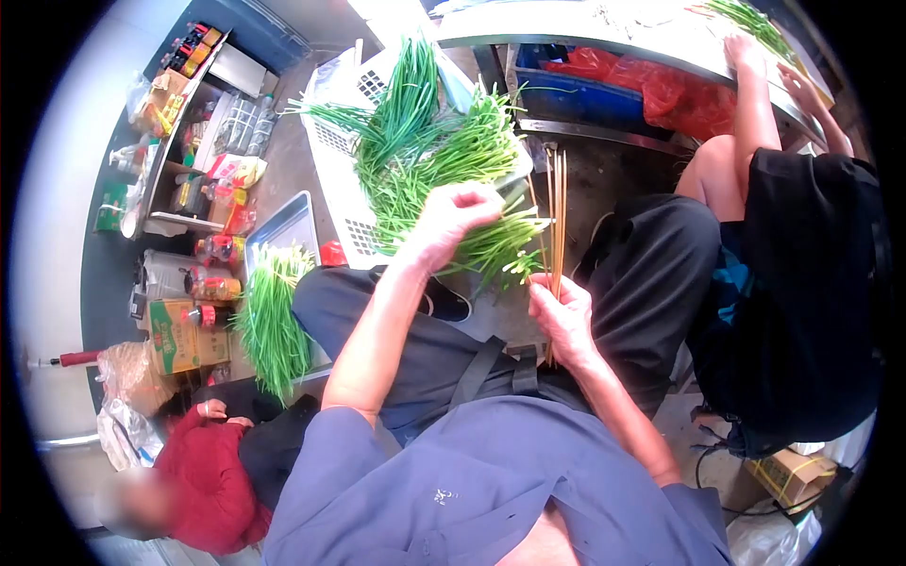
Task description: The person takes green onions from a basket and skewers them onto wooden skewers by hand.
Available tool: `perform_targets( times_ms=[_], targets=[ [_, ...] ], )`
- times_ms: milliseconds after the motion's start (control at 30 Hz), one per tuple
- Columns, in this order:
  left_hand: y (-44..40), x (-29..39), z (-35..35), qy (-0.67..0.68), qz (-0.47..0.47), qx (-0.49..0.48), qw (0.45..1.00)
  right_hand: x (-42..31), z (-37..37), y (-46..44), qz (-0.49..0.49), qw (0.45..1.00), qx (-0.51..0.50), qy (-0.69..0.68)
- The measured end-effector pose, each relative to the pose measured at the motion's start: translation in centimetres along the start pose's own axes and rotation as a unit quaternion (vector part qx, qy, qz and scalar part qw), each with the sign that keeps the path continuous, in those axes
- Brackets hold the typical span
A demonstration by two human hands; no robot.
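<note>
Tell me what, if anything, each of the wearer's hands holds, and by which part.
Right hand: thin sticks, gripped toward the end nearer the wearer. Left hand: over green stalks; whether it pinches any cannot be told.

Long green stalks crowd the gap between the left grip (453,217) and right grip (568,321); thin brown wooden skewers (559,203) project from the right one. Grey floor (294,156) leaves a narrow passage between the white perforated plastic crate (360,236) and rectangular silver tray (286,224).

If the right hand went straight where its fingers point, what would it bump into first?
Probably the near ends of the green stalks, just ahead and leftward of the right hand holding the thin sticks. Their depth is unclear, though.
</note>
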State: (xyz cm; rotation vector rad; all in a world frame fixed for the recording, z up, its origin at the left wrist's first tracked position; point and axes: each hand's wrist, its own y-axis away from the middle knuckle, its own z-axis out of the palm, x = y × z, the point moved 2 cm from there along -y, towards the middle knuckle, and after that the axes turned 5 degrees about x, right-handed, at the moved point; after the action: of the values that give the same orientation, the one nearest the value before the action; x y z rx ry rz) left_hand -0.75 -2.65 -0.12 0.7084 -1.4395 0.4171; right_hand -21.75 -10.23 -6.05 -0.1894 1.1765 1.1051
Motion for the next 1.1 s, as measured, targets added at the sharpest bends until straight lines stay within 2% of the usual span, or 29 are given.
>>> perform_targets(
  times_ms=[33,100,167,233,367,400,567,667,833,1033,1100],
  targets=[
    [0.3,-0.6,0.5,0.033,-0.040,-0.002,0.999,0.0,0.1,0.0,0.000,1.000,-0.002,-0.005],
    [0.3,0.8,0.1,-0.011,-0.003,-0.063,0.998,-0.2,0.2,-0.2,-0.005,1.000,0.002,-0.005],
    [-0.4,1.6,-0.7,-0.036,-0.006,-0.015,0.999,-0.1,0.1,0.0,-0.008,1.000,0.006,-0.004],
    [-2.9,0.1,-3.3,-0.065,0.053,0.069,0.994,-0.4,0.2,-0.3,-0.016,1.000,-0.003,-0.016],
    [-7.5,-2.7,-7.7,-0.226,0.124,0.230,0.938,-0.2,0.0,-0.5,-0.023,1.000,-0.007,-0.018],
    [-8.0,-2.6,-8.0,-0.270,0.140,0.237,0.923,-0.2,-0.1,-0.4,-0.011,1.000,-0.004,-0.016],
    [-10.0,-2.5,-7.1,-0.275,0.146,0.232,0.921,-0.1,-0.3,-0.3,-0.004,1.000,0.007,-0.013],
    [-11.9,-1.6,-6.6,-0.294,0.211,0.242,0.900,0.1,-0.4,-0.4,-0.005,1.000,0.003,-0.007],
    [-15.9,-0.5,-6.5,-0.284,0.219,0.224,0.906,0.2,-0.5,-0.6,0.003,1.000,0.011,0.002],
    [-18.2,-0.2,-6.2,-0.210,0.149,0.114,0.959,0.6,-0.5,-0.7,-0.008,1.000,0.024,0.006],
    [-17.9,0.3,-6.4,-0.211,0.175,0.100,0.957,0.5,-0.5,-0.7,0.007,1.000,0.019,0.006]
  ],
)
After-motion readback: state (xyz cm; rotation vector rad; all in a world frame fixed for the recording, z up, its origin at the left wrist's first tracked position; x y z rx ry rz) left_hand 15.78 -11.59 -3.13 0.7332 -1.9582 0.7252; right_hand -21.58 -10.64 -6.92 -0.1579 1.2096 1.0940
